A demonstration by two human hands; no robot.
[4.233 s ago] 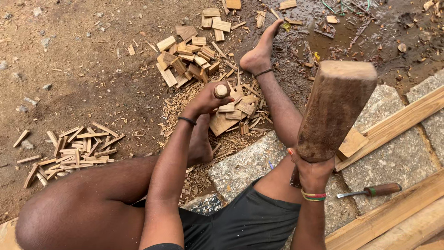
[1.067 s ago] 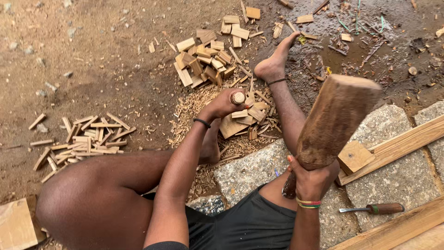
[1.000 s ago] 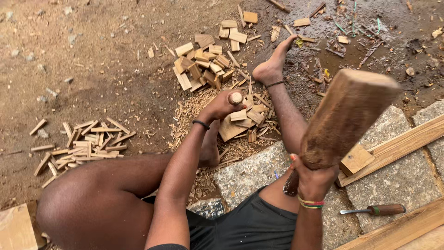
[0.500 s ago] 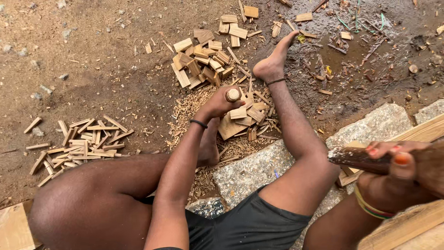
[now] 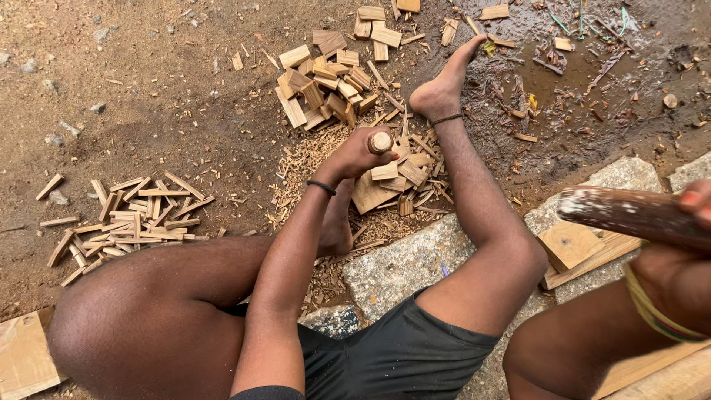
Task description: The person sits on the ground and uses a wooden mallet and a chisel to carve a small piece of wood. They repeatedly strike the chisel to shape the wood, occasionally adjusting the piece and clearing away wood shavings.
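1. Left hand (image 5: 355, 157) is closed around an upright round-topped wooden handle (image 5: 380, 141), set on a flat wood block (image 5: 370, 194) on the ground between the legs.
2. Right hand (image 5: 685, 244) grips a wooden mallet (image 5: 629, 215) at the frame's right edge, lying nearly level.
3. Cut wood pieces (image 5: 326, 81) lie piled beyond the left hand.

A loose heap of thin pale wooden strips (image 5: 126, 215) lies on the brown dirt ground (image 5: 148, 96), well apart from grey granite stone slabs (image 5: 404, 263).

Bare brown dirt ground (image 5: 148, 96) in flat daylight; wet mud (image 5: 592, 81) at one o'clock; granite slabs (image 5: 400, 259) at five.
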